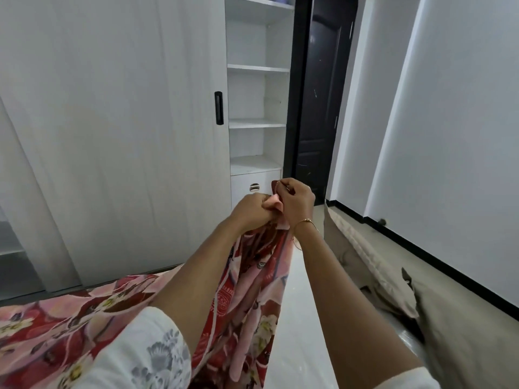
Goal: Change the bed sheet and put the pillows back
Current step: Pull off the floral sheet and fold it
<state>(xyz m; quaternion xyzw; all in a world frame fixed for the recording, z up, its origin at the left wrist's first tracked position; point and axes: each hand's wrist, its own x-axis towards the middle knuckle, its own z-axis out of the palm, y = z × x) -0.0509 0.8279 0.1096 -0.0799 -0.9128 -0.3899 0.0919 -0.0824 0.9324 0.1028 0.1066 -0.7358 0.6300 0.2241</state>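
Observation:
A red and pink flowered bed sheet [252,290] hangs in a long bunched fold from my raised hands and spreads over the bed [56,327] at the lower left. My left hand [251,210] grips the sheet's top edge in a fist. Right beside it, my right hand [295,202] pinches the same pink corner, a thin bracelet on its wrist. Both hands are held out in front of me at about the same height, touching each other. No pillows show in this view.
A white sliding wardrobe [126,136] with open shelves [257,123] stands ahead, a dark door [317,108] to its right. A crumpled beige cloth [407,299] lies on the floor along the right wall. The shiny white floor [306,318] runs between bed and cloth.

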